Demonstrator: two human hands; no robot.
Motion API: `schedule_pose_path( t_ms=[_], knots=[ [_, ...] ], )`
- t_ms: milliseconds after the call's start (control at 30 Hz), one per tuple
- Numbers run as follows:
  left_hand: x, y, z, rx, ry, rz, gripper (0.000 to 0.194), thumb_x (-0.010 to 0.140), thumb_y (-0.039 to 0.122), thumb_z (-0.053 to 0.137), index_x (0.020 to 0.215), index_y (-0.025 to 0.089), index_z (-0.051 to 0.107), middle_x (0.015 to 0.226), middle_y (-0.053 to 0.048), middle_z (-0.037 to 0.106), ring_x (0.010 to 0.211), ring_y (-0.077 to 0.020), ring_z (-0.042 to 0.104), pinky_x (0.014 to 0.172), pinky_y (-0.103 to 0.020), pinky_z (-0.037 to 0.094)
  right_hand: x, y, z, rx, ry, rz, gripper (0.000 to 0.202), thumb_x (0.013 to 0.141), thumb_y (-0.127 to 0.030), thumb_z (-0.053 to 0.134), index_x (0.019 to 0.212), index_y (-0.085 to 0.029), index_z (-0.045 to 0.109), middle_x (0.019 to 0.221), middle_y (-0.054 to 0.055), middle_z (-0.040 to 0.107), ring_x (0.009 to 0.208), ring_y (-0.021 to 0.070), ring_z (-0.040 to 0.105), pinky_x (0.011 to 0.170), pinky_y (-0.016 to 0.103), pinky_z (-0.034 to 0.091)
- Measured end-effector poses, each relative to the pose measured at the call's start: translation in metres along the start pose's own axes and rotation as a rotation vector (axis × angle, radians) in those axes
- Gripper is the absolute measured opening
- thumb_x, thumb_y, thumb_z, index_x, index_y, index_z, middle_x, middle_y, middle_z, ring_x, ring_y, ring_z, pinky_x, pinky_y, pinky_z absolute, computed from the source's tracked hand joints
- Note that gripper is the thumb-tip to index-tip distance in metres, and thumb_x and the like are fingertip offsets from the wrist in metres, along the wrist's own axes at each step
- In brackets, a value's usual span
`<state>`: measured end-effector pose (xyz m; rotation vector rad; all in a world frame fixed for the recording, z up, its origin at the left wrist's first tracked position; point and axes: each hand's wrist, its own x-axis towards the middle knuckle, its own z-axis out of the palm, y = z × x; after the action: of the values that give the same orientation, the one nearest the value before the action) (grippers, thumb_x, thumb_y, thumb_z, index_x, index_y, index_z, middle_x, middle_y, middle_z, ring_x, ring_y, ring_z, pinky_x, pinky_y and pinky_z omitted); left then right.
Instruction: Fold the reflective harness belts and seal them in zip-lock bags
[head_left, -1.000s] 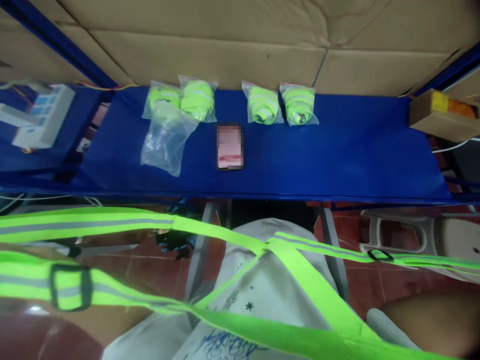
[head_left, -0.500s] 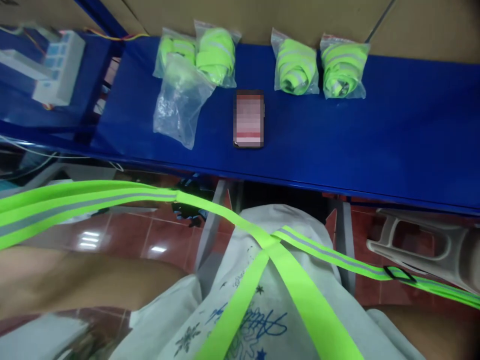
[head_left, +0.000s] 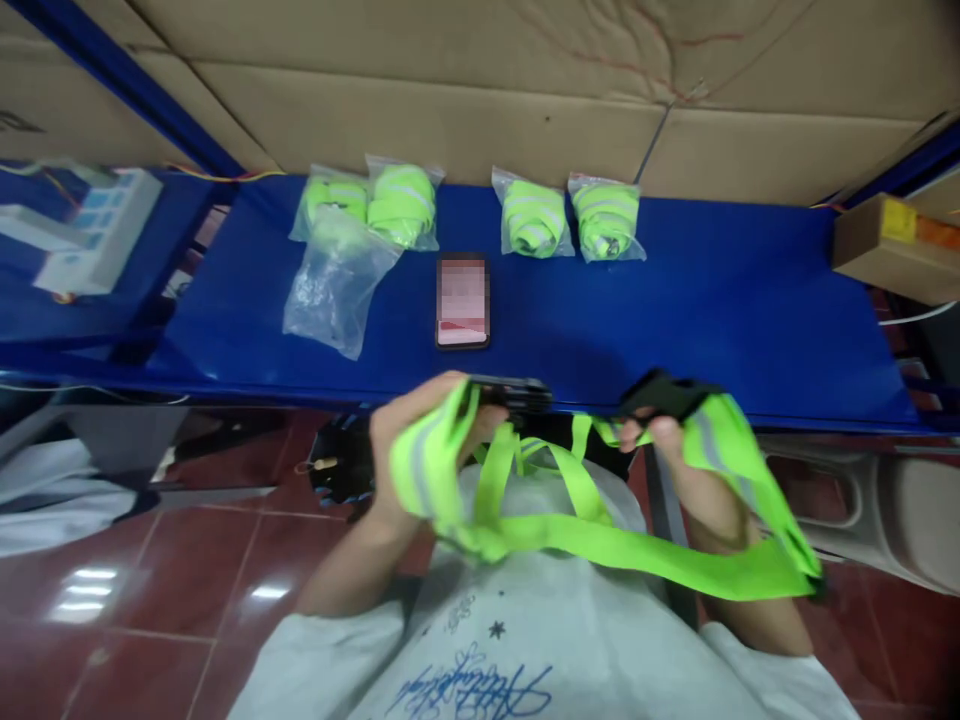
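Observation:
Fluorescent yellow-green straps with a grey stripe hang in front of the white shirt. My left hand is closed on a black buckle part at one strap end, with a strap loop around its fingers. On the right, my right hand grips another black buckle part by its lower edge, a strap running down from it. The two buckle parts are apart, facing each other just over the table's front edge.
On the blue table lie bagged green strap rolls, a crumpled clear bag and a phone. A cardboard box stands at right, a white device at left. A beige chair is lower right.
Both hands have come into view from the sides, each now holding a buckle part. The straps, stretched sideways before, are drawn in and looped. The view has tilted up, showing more wall and the box.

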<state>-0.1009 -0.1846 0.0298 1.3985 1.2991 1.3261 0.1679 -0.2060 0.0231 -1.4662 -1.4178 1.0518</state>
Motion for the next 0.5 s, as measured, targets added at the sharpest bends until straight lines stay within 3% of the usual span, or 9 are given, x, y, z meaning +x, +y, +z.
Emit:
schedule_pose_path(
  t_ms=[133, 200, 367, 500],
  knots=[
    [0.006, 0.004, 0.028, -0.090, -0.123, 0.043, 0.010, 0.077, 0.023, 0.084, 0.085, 0.021, 0.078, 0.078, 0.002, 0.071, 0.067, -0.0121, 0.063, 0.061, -0.022, 0.050, 0.009, -0.015, 0.017, 0.010, -0.161, -0.136, 0.016, 0.090, -0.039, 0.070, 0.088, -0.024, 0.064, 0.070, -0.003, 0.068, 0.058, 0.0155, 0.064, 0.052, 0.025, 0.049],
    [0.006, 0.005, 0.034, -0.119, -0.121, 0.015, 0.009, 0.078, 0.022, 0.083, 0.086, 0.021, 0.079, 0.078, 0.001, 0.071, 0.068, -0.0120, 0.063, 0.060, -0.022, 0.049, 0.010, -0.016, 0.018, 0.031, -0.143, -0.137, 0.017, 0.090, -0.038, 0.070, 0.084, -0.024, 0.064, 0.066, -0.003, 0.066, 0.054, 0.0146, 0.061, 0.048, 0.024, 0.047],
    [0.001, 0.005, 0.031, -0.102, -0.065, -0.024, 0.010, 0.076, 0.024, 0.084, 0.084, 0.020, 0.079, 0.074, 0.001, 0.068, 0.064, -0.0111, 0.059, 0.059, -0.021, 0.047, 0.005, -0.004, 0.016, 0.220, -0.046, -0.060, 0.014, 0.090, -0.035, 0.070, 0.089, -0.023, 0.063, 0.071, -0.001, 0.067, 0.058, 0.0159, 0.065, 0.050, 0.025, 0.050],
    [0.000, 0.008, 0.029, -0.118, -0.073, 0.019, 0.011, 0.077, 0.020, 0.083, 0.087, 0.021, 0.080, 0.078, 0.001, 0.070, 0.067, -0.0109, 0.060, 0.061, -0.021, 0.048, 0.004, 0.001, 0.011, 0.158, -0.047, -0.250, 0.004, 0.088, -0.023, 0.066, 0.093, -0.023, 0.065, 0.079, -0.001, 0.067, 0.063, 0.0141, 0.061, 0.055, 0.024, 0.049]
  ],
)
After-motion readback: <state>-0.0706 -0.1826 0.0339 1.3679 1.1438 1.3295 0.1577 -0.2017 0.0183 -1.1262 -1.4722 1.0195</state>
